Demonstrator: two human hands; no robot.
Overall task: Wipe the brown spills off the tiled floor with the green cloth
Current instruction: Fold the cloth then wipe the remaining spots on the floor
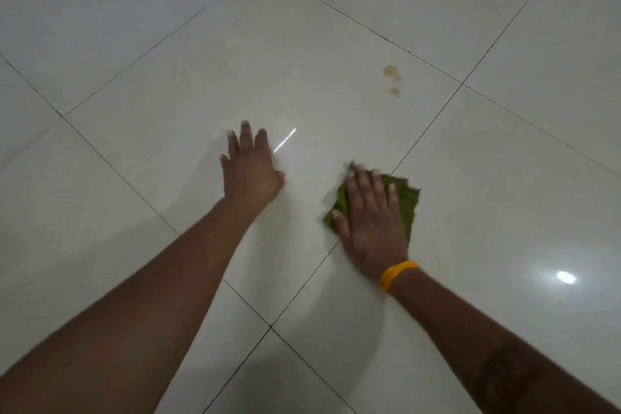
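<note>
The floor [336,44] is pale glossy tile with dark grout lines running diagonally, and it fills the whole view. Taking the cloth [408,202] as the landmark: it lies flat on the tile at a grout line, a small rumpled green square, with the right hand [371,215] pressed palm-down on top of it, fingers straight and slightly spread, fingertips toward its far edge; nothing is pinched or bunched. A yellow band [398,276] circles that wrist, just nearer the person than the cloth. The left hand [250,171] rests flat on bare tile to the left of the cloth, apart from it, fingers straight and fanned, apparently bracing. The spills [392,79], a short string of small brown drops, lie beyond the cloth, well apart from it, straight ahead of the right fingertips and a touch to the right; their line runs roughly along the direction those fingers point. The right hand is the nearer one, so a forward push of the cloth looks like the move that would reach them. They are not yet wiped.
</note>
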